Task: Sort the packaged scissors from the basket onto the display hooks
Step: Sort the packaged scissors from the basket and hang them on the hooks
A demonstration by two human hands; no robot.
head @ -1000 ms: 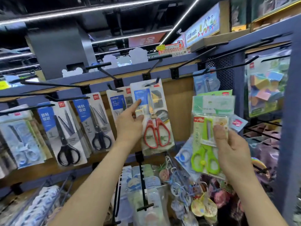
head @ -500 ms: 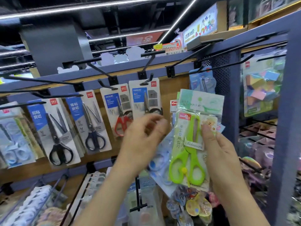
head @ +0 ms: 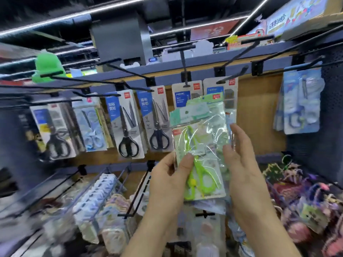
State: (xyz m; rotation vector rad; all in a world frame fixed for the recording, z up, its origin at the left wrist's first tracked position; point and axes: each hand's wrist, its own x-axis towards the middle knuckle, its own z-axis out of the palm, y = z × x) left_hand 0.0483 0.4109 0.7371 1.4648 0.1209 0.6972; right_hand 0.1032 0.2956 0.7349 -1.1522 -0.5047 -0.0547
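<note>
I hold a stack of clear packets with green scissors (head: 199,145) in front of the hook wall. My left hand (head: 172,175) pinches the front packet at its left edge, thumb on the plastic. My right hand (head: 241,164) holds the stack's right edge, fingers behind it. Carded scissors with black handles (head: 128,125) and dark blue handles (head: 157,119) hang on black hooks (head: 183,58) to the left. Two white cards (head: 220,89) hang right behind the packets, partly hidden. The basket is not in view.
Blue-carded scissors (head: 300,101) hang at the far right. More scissor cards (head: 89,125) hang at the left. Long black hooks (head: 246,51) jut toward me along the top rail. Lower hooks (head: 137,193) carry small packets, with colourful trinkets (head: 304,197) at the lower right.
My left hand left the hanging red scissors card and came across to pinch the green packet stack. The view has swung right and the stack now sits centred before the white cards.
</note>
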